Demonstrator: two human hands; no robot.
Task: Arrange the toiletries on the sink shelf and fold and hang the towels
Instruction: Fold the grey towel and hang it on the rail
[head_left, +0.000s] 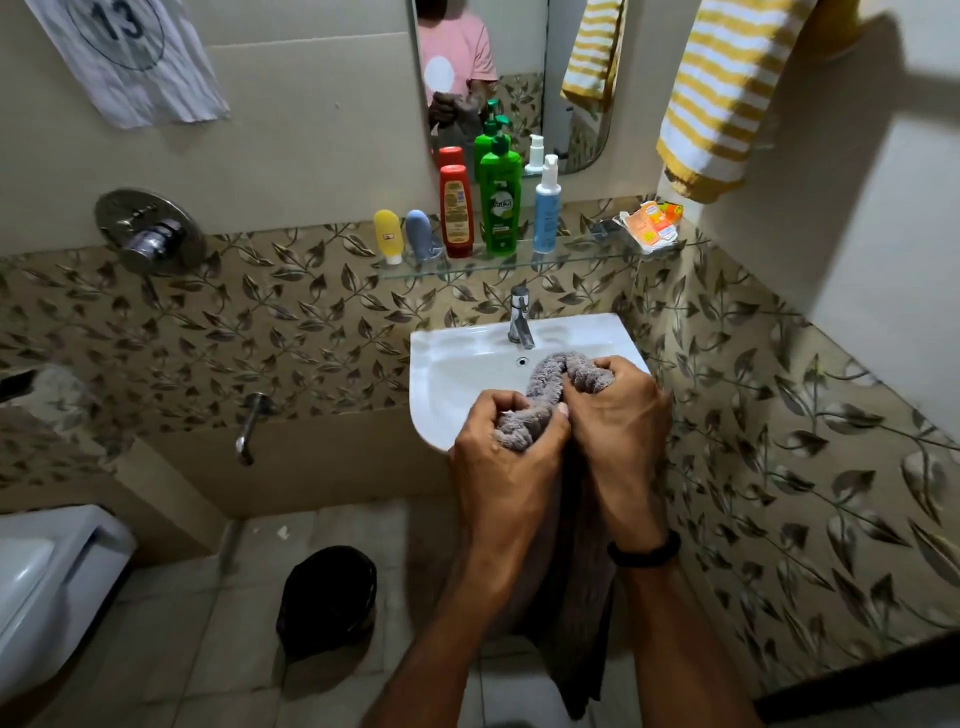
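Note:
A grey towel (550, 379) is bunched between both my hands over the front of the white sink (447, 374); its long end hangs down between my forearms. My left hand (498, 457) and my right hand (618, 415) are each shut on the towel. On the glass shelf (587, 254) above the tap stand a yellow tube (388, 236), a blue-grey tube (418, 235), a red bottle (456, 210), a green bottle (500, 200) and a white-and-blue pump bottle (547, 208). Orange soap packets (652, 223) lie at the shelf's right end. A yellow-and-white striped towel (722, 98) hangs at the upper right.
A mirror (498, 67) is above the shelf. The tap (519, 317) rises at the sink's back. A shower valve (148, 231) and spout (249, 426) are on the left wall. A black bin (327, 597) stands on the floor, a toilet (47, 582) at far left.

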